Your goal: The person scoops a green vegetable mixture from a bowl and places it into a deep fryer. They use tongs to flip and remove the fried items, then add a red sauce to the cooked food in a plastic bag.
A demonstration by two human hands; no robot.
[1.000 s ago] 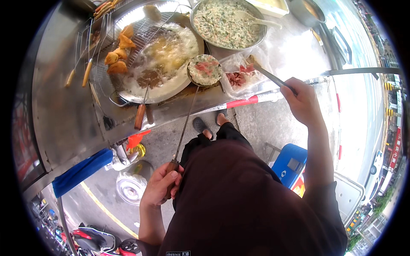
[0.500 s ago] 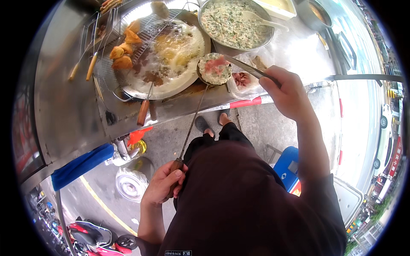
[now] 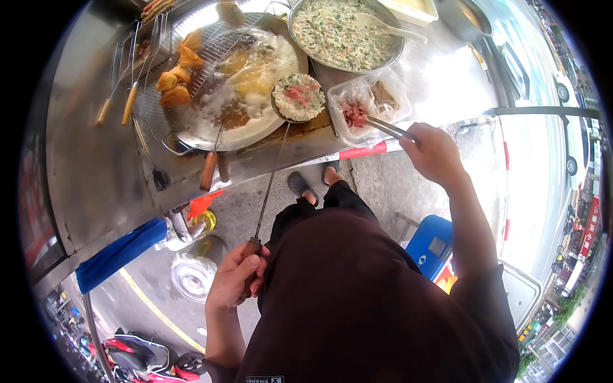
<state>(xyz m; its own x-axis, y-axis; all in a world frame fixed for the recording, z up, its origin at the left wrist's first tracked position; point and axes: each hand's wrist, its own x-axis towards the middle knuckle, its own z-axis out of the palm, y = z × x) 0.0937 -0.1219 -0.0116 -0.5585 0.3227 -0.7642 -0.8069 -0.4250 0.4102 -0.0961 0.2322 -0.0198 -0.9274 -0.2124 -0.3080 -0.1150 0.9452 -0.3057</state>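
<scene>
My left hand point(image 3: 236, 276) is wrapped round the wooden grip of a long-handled ladle point(image 3: 273, 175). The ladle's round head, at the near right rim of the frying pan point(image 3: 239, 137), is filled with a pale vegetable mixture point(image 3: 308, 110) with pink meat pieces on top. In my right hand point(image 3: 434, 156) are slim metal tongs point(image 3: 393, 129), gripped near their back end. Their tips reach the pink meat pieces point(image 3: 353, 115) in a plastic-lined clear tray point(image 3: 338, 131) right of the ladle. Foamy oil fills the pan.
A large bowl of vegetable mixture point(image 3: 345, 41) with a pale spoon point(image 3: 402, 32) stands behind the tray. Golden fried pieces point(image 3: 175, 96) lie on a wire rack point(image 3: 207, 60). A wooden-handled tool point(image 3: 209, 171) rests over the pan's near edge. A blue cooler point(image 3: 431, 242) stands low at right.
My right hand has moved the tongs from over the ladle's filling to the meat in the tray. The ladle has shifted slightly left, nearer the oil, with more pink meat spread on top.
</scene>
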